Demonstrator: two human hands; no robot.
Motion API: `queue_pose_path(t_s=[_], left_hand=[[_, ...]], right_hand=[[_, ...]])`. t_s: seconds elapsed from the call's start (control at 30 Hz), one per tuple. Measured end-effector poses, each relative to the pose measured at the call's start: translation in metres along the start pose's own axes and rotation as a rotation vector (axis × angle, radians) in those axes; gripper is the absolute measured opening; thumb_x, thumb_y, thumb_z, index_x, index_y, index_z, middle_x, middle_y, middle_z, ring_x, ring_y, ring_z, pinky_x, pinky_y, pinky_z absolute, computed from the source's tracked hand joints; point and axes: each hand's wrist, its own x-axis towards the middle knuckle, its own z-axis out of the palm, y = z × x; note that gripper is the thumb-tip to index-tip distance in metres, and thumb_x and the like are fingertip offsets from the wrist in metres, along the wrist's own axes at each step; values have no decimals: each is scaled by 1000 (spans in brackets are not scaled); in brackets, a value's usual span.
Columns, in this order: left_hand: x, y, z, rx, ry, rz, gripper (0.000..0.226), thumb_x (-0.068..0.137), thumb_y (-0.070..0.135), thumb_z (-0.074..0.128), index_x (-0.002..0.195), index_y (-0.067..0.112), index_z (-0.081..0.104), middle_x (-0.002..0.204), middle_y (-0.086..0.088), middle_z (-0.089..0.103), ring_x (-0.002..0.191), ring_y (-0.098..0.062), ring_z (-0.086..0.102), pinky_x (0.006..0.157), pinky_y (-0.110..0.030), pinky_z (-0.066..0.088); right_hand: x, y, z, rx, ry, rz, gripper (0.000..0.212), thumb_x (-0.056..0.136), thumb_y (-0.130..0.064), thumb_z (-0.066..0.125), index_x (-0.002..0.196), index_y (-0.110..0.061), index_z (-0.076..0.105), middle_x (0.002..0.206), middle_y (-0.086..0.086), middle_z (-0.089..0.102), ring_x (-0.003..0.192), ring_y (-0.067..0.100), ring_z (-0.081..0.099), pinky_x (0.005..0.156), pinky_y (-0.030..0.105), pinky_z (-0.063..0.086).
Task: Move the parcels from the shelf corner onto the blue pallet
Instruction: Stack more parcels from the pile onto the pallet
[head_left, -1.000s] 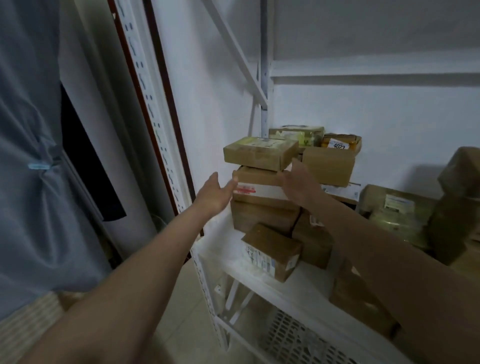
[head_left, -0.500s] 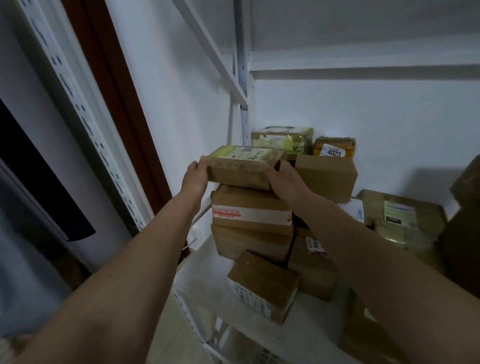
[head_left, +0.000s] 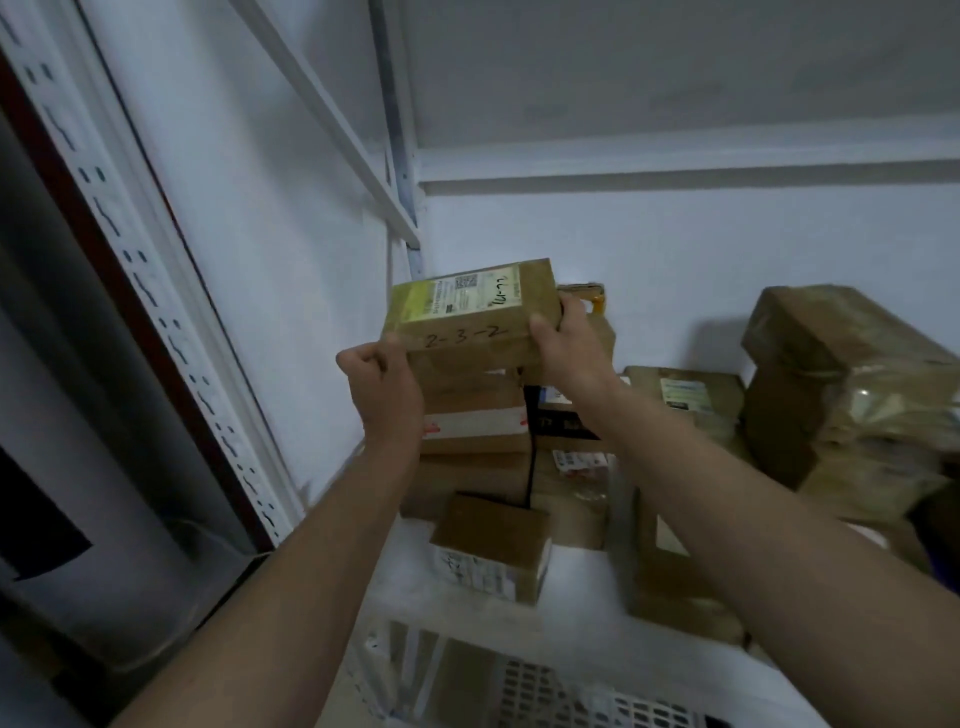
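Standing at a white metal shelf in a corner of white walls, with a slotted upright and a dark red frame running down the left side and another shelf board overhead. Holding one brown parcel with two hands, tilted, just above the corner stack: left hand curling its fingers round the lower left edge, right hand gripping the right end with the thumb on the front face. Showing a yellow-green label and the handwritten marks "2-3-2" on that parcel. Sitting below it on the shelf, a taped box on the stack, one small box lying in front near the edge, and a plastic-wrapped bundle at the far right. Counting roughly nine other parcels on the shelf, though overlap is making an exact number impossible to tell.
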Motion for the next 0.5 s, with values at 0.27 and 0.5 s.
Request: queue_pose_path(t_s=[0.27,0.5], left_hand=[[-106,10,33,-31,-213,-13,31,96,26,48,124,15,55,112,4,55,97,-11,50,74,-18,38],[-211,39,83,-128,-446,-53,41,99,33,48,138,24,44,117,12,49,99,-4,49,72,-12,36]], right_hand=[[-96,5,-84,-79,288,59,39,101,-21,41,138,-14,31,108,-7,53,83,1,53,63,9,45],[-167,0,-191,-151,525,117,42,100,-22,41,140,-15,29,115,-1,58,100,18,59,86,34,50]])
